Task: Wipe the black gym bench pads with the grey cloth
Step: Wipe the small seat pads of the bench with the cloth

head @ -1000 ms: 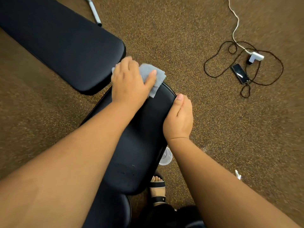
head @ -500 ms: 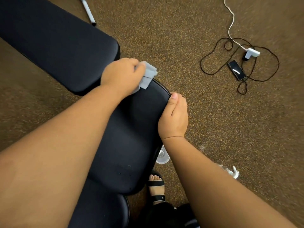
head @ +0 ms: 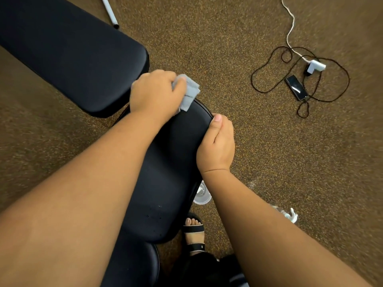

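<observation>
The grey cloth (head: pixel 189 91) is bunched in my left hand (head: pixel 155 94), fingers curled round it, pressed at the far end of the seat pad (head: pixel 170 172) where it nears the long back pad (head: pixel 68 48). A folded corner of the cloth sticks out past my fingers toward the carpet (head: pixel 290 162). My right hand (head: pixel 216 143) grips the seat pad's right edge, thumb up along the rim and fingers wrapped under it.

The seat pad runs lengthwise from near my body away and slightly right, its rounded narrow end under the cloth. The back pad lies at an angle, its long axis running up and left out of view, its rounded end just beside my left hand.

A clear cup (head: pixel 202 194) stands on the carpet against the seat pad's right side, partly hidden by my right forearm; I cannot tell what is in it. My sandalled foot (head: pixel 193 233) is just below it. Well to the right lie a phone (head: pixel 296 87), a tangled black cable (head: pixel 267 79) and a white plug (head: pixel 315 66). A white spray nozzle (head: pixel 292 216) peeks out beyond my right arm.
</observation>
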`<state>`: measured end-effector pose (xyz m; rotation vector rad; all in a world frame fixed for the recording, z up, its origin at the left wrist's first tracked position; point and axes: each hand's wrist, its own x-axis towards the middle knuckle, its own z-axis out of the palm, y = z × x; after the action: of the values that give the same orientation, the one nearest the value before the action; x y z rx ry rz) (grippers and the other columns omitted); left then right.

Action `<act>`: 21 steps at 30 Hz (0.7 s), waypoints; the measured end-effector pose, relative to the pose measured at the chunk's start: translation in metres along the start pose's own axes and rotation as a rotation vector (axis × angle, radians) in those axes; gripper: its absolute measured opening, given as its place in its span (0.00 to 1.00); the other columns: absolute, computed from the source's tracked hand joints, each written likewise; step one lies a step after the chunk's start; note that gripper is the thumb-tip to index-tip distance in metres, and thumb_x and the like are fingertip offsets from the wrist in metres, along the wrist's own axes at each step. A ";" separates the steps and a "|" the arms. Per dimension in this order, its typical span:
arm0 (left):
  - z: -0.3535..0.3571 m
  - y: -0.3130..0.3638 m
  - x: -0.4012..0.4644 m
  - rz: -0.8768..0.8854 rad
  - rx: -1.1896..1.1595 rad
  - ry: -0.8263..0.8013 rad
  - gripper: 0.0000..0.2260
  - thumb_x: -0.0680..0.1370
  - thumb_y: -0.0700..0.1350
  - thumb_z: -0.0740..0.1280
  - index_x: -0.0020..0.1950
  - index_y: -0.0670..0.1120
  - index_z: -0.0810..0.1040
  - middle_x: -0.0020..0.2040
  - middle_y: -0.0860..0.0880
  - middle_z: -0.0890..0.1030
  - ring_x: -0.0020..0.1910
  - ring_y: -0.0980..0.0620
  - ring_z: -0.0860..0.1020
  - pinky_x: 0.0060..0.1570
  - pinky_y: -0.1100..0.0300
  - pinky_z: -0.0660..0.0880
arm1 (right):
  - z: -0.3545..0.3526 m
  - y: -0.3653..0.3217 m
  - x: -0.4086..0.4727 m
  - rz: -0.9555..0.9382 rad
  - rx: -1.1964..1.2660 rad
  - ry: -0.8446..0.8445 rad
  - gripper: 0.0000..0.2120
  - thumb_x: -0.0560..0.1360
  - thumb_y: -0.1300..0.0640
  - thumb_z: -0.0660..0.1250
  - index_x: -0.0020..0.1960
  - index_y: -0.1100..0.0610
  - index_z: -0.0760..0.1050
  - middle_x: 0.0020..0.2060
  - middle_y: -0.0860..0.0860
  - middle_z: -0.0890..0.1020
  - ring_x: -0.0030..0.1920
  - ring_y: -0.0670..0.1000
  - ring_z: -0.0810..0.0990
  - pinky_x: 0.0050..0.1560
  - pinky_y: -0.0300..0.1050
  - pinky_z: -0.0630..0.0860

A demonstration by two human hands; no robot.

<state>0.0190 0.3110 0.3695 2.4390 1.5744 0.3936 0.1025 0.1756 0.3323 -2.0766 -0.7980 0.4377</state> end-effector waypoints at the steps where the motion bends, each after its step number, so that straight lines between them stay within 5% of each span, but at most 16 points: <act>1: 0.001 0.002 -0.001 -0.039 0.024 0.011 0.16 0.79 0.55 0.53 0.35 0.48 0.67 0.43 0.44 0.79 0.45 0.40 0.75 0.42 0.51 0.66 | 0.000 0.000 0.000 0.003 0.000 -0.003 0.20 0.82 0.49 0.46 0.50 0.57 0.74 0.45 0.50 0.75 0.45 0.49 0.71 0.45 0.40 0.63; 6: 0.006 0.020 -0.017 0.223 0.105 0.057 0.18 0.79 0.55 0.54 0.40 0.46 0.77 0.41 0.45 0.79 0.43 0.41 0.76 0.47 0.49 0.67 | 0.000 0.000 0.000 -0.001 0.001 0.000 0.20 0.82 0.49 0.46 0.49 0.57 0.73 0.44 0.50 0.75 0.46 0.51 0.72 0.45 0.42 0.64; 9: 0.012 0.008 -0.030 0.353 0.029 0.090 0.17 0.81 0.55 0.55 0.50 0.47 0.79 0.49 0.49 0.79 0.54 0.45 0.75 0.59 0.51 0.65 | 0.000 -0.001 0.000 0.000 0.008 -0.011 0.19 0.82 0.49 0.46 0.48 0.57 0.73 0.43 0.48 0.72 0.46 0.51 0.72 0.46 0.43 0.65; 14: 0.008 0.004 -0.034 -0.168 0.025 0.159 0.21 0.81 0.56 0.50 0.54 0.46 0.78 0.53 0.46 0.79 0.54 0.43 0.74 0.59 0.48 0.66 | -0.001 -0.004 0.000 0.013 -0.002 -0.008 0.19 0.82 0.50 0.47 0.50 0.58 0.74 0.45 0.51 0.74 0.46 0.52 0.72 0.47 0.46 0.66; 16: 0.008 0.012 -0.036 -0.245 0.051 0.180 0.20 0.80 0.55 0.51 0.55 0.46 0.78 0.55 0.46 0.79 0.56 0.43 0.74 0.59 0.48 0.67 | -0.001 -0.004 -0.001 0.019 -0.010 -0.011 0.19 0.82 0.50 0.47 0.50 0.58 0.73 0.44 0.52 0.74 0.45 0.52 0.71 0.46 0.45 0.65; 21: 0.012 -0.003 -0.054 0.198 0.005 0.153 0.19 0.82 0.53 0.55 0.67 0.46 0.74 0.65 0.46 0.75 0.68 0.44 0.69 0.69 0.49 0.63 | -0.001 -0.002 0.000 0.011 -0.005 -0.006 0.19 0.82 0.50 0.47 0.47 0.58 0.72 0.43 0.53 0.75 0.44 0.50 0.71 0.45 0.44 0.65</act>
<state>-0.0006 0.2623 0.3517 2.6336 1.3920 0.6244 0.1019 0.1759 0.3347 -2.0861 -0.7924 0.4481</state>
